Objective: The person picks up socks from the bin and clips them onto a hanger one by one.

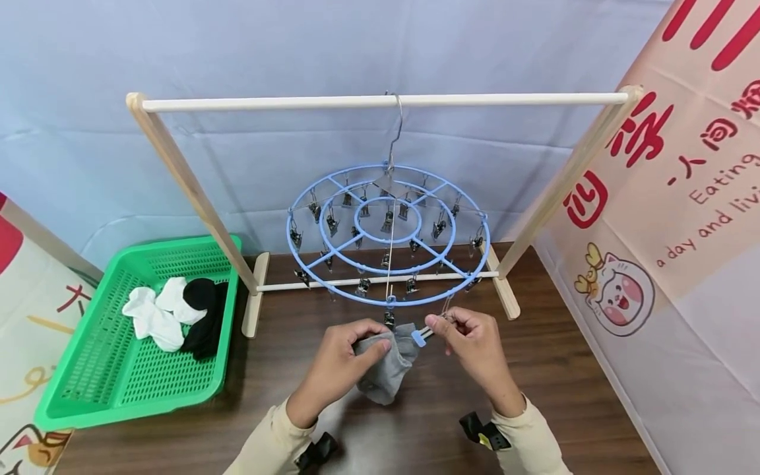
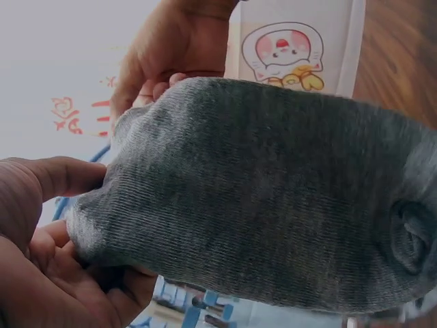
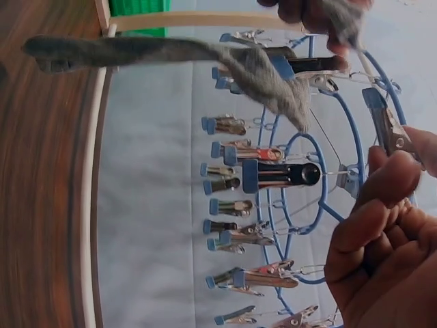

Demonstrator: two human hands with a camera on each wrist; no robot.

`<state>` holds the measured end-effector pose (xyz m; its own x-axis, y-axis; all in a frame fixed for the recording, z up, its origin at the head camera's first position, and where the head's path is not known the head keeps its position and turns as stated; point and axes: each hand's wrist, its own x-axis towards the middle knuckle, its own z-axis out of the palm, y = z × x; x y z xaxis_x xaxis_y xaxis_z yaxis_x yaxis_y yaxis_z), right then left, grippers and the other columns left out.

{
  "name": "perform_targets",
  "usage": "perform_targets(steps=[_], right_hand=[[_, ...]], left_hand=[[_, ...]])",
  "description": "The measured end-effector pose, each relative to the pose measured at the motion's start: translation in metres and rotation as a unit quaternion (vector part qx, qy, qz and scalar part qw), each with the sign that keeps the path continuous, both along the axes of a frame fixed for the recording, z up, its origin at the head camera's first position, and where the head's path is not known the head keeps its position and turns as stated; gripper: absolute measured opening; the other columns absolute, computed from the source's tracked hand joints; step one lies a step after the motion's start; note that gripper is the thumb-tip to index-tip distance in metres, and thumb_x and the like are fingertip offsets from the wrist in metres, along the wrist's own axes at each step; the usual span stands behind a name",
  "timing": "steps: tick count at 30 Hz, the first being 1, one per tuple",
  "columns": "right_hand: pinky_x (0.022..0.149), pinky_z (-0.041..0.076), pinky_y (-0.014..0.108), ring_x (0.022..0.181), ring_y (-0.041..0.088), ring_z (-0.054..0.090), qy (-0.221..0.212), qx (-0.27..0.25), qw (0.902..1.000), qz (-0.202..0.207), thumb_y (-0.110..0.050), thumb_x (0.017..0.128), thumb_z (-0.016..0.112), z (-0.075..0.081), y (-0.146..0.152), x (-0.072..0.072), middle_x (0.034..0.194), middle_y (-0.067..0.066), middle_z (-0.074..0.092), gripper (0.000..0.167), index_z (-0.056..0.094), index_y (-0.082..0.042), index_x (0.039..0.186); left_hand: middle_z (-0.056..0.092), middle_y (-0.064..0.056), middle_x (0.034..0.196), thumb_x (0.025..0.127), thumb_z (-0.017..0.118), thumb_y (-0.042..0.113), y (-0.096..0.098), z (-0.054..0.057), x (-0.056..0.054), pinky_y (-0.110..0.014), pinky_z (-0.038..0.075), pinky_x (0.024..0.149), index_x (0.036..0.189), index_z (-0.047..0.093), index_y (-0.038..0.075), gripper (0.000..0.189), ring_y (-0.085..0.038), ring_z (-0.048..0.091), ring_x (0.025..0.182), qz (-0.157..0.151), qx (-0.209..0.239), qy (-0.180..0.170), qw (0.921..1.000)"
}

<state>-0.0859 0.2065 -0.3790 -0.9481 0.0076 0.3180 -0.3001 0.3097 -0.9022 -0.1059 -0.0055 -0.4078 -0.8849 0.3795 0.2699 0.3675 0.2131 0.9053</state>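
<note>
A grey sock hangs from my left hand, whose thumb and fingers pinch it near one end. In the left wrist view the sock is stretched out wide, its far end rolled into a small fold. My right hand pinches a metal clip with blue tips, which hangs from the front right of the round blue hanger. The clip's blue tips point toward the sock's upper edge. In the right wrist view, the clip sits between thumb and fingers, apart from the sock.
The hanger hooks over the white bar of a wooden stand, and several other clips dangle from its rings. At left, a green basket holds white socks and a black sock. Printed cloth borders the right side.
</note>
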Motion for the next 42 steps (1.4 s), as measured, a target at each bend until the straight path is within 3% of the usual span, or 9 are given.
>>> perform_targets(steps=[3, 7, 13, 21, 34, 42], right_hand=[[0.037, 0.034, 0.024, 0.039, 0.012, 0.045, 0.004, -0.011, 0.9998, 0.014, 0.004, 0.086, 0.067, -0.004, -0.002, -0.001, 0.047, 0.0, 0.045, 0.024, 0.061, -0.006, 0.065], [0.035, 0.032, 0.024, 0.039, 0.007, 0.042, 0.005, -0.028, 0.9988, 0.039, 0.005, 0.086, 0.067, -0.022, 0.0, -0.008, 0.046, -0.002, 0.042, 0.027, 0.059, -0.007, 0.063], [0.035, 0.029, 0.026, 0.041, 0.007, 0.038, 0.043, -0.072, 0.9922, 0.092, 0.011, 0.087, 0.059, -0.039, 0.004, -0.018, 0.048, 0.001, 0.037, 0.037, 0.042, -0.006, 0.06], [0.037, 0.031, 0.025, 0.04, 0.012, 0.038, 0.049, -0.086, 0.9886, 0.114, 0.008, 0.09, 0.057, -0.04, 0.003, -0.019, 0.046, 0.004, 0.037, 0.036, 0.047, -0.009, 0.06], [0.039, 0.031, 0.025, 0.042, 0.014, 0.037, 0.064, -0.09, 0.9827, 0.149, 0.013, 0.089, 0.055, -0.044, 0.003, -0.019, 0.048, 0.004, 0.038, 0.037, 0.045, -0.01, 0.062], [0.037, 0.029, 0.026, 0.042, 0.012, 0.033, 0.06, -0.091, 0.9834, 0.146, 0.015, 0.085, 0.06, -0.045, 0.007, -0.011, 0.051, 0.005, 0.035, 0.035, 0.042, -0.008, 0.066]], left_hand=[[0.07, 0.004, 0.086, 0.088, 0.069, 0.007, 0.005, 0.001, -0.001, -0.026, 0.05, 0.067, 0.095, 0.072, 0.009, 0.008, -0.009, 0.061, 0.076, -0.003, -0.001, -0.002, 1.0], [0.069, 0.004, 0.086, 0.088, 0.069, 0.007, 0.009, 0.001, 0.0, -0.026, 0.05, 0.068, 0.094, 0.072, 0.009, 0.007, -0.008, 0.061, 0.078, 0.001, -0.011, 0.003, 0.9999], [0.069, 0.003, 0.087, 0.088, 0.069, 0.006, 0.012, -0.001, -0.002, -0.026, 0.049, 0.071, 0.093, 0.072, 0.008, 0.006, -0.01, 0.06, 0.082, 0.006, -0.024, 0.0, 0.9997], [0.069, 0.001, 0.088, 0.089, 0.066, 0.006, 0.012, -0.001, -0.005, -0.024, 0.047, 0.072, 0.094, 0.072, 0.005, 0.008, -0.009, 0.058, 0.082, -0.043, -0.011, -0.033, 0.9985], [0.068, -0.009, 0.088, 0.09, 0.064, 0.004, 0.017, -0.002, -0.005, -0.02, 0.045, 0.064, 0.097, 0.07, -0.002, 0.011, -0.008, 0.056, 0.073, -0.037, 0.071, -0.076, 0.9938], [0.066, -0.008, 0.086, 0.09, 0.065, 0.005, 0.021, -0.006, -0.005, -0.018, 0.039, 0.058, 0.098, 0.071, -0.002, 0.011, -0.006, 0.048, 0.066, -0.064, 0.057, -0.068, 0.994]])
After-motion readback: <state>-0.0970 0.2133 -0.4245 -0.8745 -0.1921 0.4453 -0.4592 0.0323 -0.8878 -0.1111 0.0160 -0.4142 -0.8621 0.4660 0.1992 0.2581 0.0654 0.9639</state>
